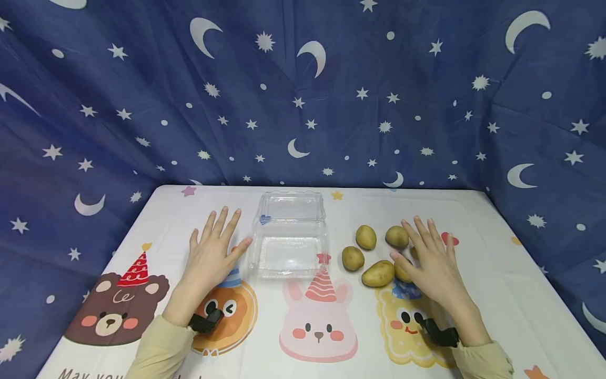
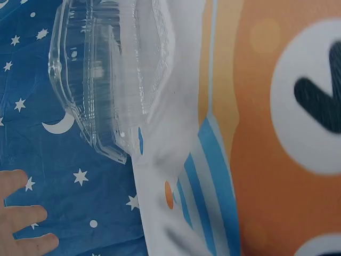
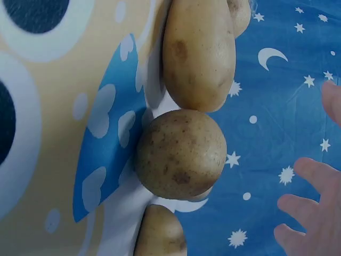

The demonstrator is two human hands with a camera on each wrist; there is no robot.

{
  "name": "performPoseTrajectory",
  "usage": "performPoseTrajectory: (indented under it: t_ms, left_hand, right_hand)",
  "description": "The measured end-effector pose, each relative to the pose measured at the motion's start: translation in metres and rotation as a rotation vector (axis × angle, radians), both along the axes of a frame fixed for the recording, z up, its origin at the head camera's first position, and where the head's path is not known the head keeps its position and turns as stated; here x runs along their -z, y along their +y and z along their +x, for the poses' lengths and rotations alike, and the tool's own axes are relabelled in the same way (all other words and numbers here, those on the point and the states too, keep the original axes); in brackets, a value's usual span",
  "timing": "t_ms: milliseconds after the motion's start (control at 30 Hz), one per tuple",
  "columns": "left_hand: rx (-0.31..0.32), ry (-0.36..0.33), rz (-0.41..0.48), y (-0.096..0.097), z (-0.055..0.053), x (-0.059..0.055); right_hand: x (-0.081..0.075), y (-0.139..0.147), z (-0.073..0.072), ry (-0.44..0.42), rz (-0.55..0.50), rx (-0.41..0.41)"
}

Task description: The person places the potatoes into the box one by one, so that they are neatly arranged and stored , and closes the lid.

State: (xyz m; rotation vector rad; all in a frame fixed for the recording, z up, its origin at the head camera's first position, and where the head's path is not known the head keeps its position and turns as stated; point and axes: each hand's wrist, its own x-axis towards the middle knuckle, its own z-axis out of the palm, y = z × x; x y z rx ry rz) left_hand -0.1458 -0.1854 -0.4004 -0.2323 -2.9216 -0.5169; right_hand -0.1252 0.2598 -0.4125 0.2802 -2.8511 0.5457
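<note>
My left hand (image 1: pixel 211 259) is spread just left of a clear plastic clamshell box (image 1: pixel 290 255), its fingers straight and holding nothing. The box stands with its lid (image 1: pixel 292 206) folded back, and nothing shows inside. My right hand (image 1: pixel 433 268), fingers also spread, hovers over the right side of a group of several potatoes (image 1: pixel 377 273); it covers part of a potato (image 1: pixel 402 271) there. In the right wrist view a round potato (image 3: pixel 181 154) sits beside a longer potato (image 3: pixel 200 53), with the fingers (image 3: pixel 311 178) apart from them. The left wrist view shows the box's side (image 2: pixel 101 74) near the fingertips (image 2: pixel 32 216).
A white tablecloth (image 1: pixel 312 321) printed with cartoon animals covers the table. Behind and at both sides hangs a dark blue curtain (image 1: pixel 303 95) with moons and stars. A black strap (image 1: pixel 206 320) is on the left wrist and another black strap (image 1: pixel 440 334) on the right.
</note>
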Motion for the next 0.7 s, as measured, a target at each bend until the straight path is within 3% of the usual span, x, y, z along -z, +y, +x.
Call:
performPoseTrajectory:
  t_ms: [400, 700]
  left_hand:
    - [0.026, 0.098, 0.232, 0.007, -0.002, 0.005]
    - [0.026, 0.026, 0.391, 0.008, -0.002, 0.01]
  right_hand:
    - [-0.006, -0.008, 0.0, 0.072, -0.044, -0.039]
    - [-0.007, -0.016, 0.0, 0.095, -0.041, -0.07]
